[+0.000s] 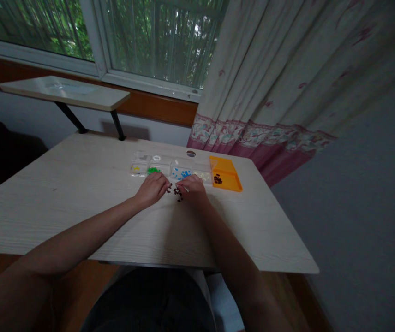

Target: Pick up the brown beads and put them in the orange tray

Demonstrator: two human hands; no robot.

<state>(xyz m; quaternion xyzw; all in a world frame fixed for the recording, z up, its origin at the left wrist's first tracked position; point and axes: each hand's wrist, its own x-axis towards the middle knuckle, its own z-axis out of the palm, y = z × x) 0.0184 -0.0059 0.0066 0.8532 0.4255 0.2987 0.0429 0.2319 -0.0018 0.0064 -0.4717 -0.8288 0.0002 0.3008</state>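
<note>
Well, working from left to right, on the pale table (80,184) I first see the yellow pieces (136,168) in a row of clear containers (165,170), with the green pieces (153,170) beside them. I'd work low here and leave that row unbumped, because things this small would probably scatter easily.

The left hand (152,188) comes next, palm down just in front of the green pieces. Its fingers are bent and close together, tips at the edge of the loose dark pieces (177,191); I cannot tell whether they have hold of one. Those dark pieces lie spread on the table between the two hands, and I'd take them singly, with a light fingertip pinch, elbows loose.

Behind them are the blue pieces (185,174), near the right hand (194,189). Its fingers are drawn in toward the thumb with little gap, and what they grip, if anything, I can't make out. I'd angle that wrist outward so it hides less of the loose ones.

Furthest right, the orange case (232,181) lies open, with more dark bits (218,179) inside.
</note>
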